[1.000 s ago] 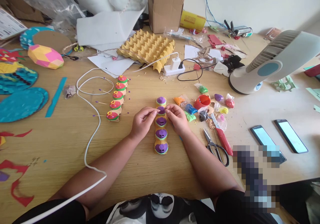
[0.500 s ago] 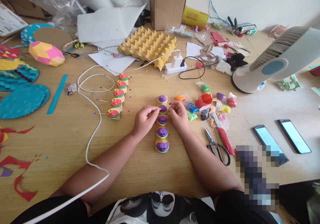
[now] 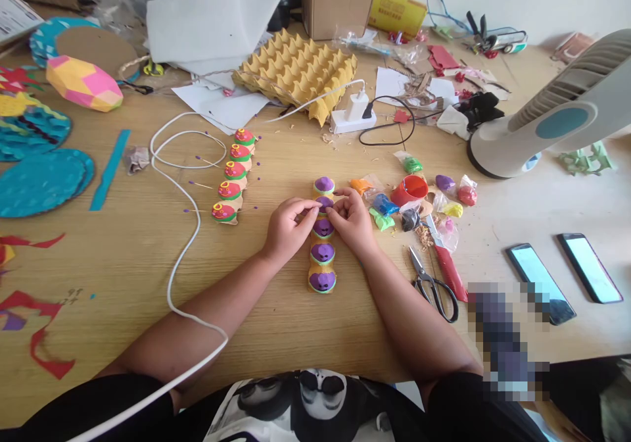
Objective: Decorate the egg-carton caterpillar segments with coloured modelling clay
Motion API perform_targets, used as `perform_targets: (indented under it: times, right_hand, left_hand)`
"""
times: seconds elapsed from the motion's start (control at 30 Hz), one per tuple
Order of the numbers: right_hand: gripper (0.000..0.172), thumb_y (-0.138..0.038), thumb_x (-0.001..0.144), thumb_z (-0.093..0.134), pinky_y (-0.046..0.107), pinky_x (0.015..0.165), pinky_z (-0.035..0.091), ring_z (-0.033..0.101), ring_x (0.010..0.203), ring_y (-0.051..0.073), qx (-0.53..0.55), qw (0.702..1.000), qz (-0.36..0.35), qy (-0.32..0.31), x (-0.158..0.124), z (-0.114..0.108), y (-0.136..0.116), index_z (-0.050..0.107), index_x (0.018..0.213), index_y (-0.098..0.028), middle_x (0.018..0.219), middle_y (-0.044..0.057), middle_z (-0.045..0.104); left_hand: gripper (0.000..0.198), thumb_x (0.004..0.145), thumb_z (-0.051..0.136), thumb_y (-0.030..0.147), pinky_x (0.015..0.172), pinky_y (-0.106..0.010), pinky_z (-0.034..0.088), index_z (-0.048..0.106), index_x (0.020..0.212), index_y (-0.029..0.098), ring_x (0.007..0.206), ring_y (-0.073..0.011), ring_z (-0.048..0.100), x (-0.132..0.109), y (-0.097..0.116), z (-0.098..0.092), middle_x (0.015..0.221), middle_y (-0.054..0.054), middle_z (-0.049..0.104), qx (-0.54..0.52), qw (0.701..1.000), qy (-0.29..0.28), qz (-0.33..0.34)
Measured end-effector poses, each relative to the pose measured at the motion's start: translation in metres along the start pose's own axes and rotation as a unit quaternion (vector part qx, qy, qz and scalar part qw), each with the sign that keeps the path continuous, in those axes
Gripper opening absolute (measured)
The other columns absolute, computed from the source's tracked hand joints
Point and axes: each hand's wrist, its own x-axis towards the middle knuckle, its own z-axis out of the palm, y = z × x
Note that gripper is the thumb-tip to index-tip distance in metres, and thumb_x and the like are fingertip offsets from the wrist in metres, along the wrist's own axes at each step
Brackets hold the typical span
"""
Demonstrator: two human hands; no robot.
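Purple cap (image 3: pixel 325 202), seemingly, between curled, pinching hands (image 3: pixel 286 228) (image 3: pixel 353 221)

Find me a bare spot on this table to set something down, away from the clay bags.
Bare wood lies front left, between the white cable and the red paper scraps. A smaller patch sits between the scissors and the phones. Crowded: around the clay bags and red cup beside the right hand, and along the back by the egg tray.
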Motion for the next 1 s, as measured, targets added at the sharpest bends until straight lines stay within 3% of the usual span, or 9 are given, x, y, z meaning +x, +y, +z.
perform_targets:
  times: [1.0]
  right_hand:
    - [0.027,-0.027,0.082,0.068,0.025,0.054,0.032,0.038,0.054,0.01,-0.017,1.0,0.009,0.014,0.0026,0.0029,0.0011,0.053,0.105,-0.023,0.063,-0.009,0.044]
  left_hand:
    - [0.026,0.098,0.057,0.028,0.089,-0.032,0.053,0.075,0.116,0.024,0.094,-0.0181,0.068,-0.0015,0.0004,-0.0022,0.101,-0.005,0.075,0.1,0.994,-0.009,0.051]
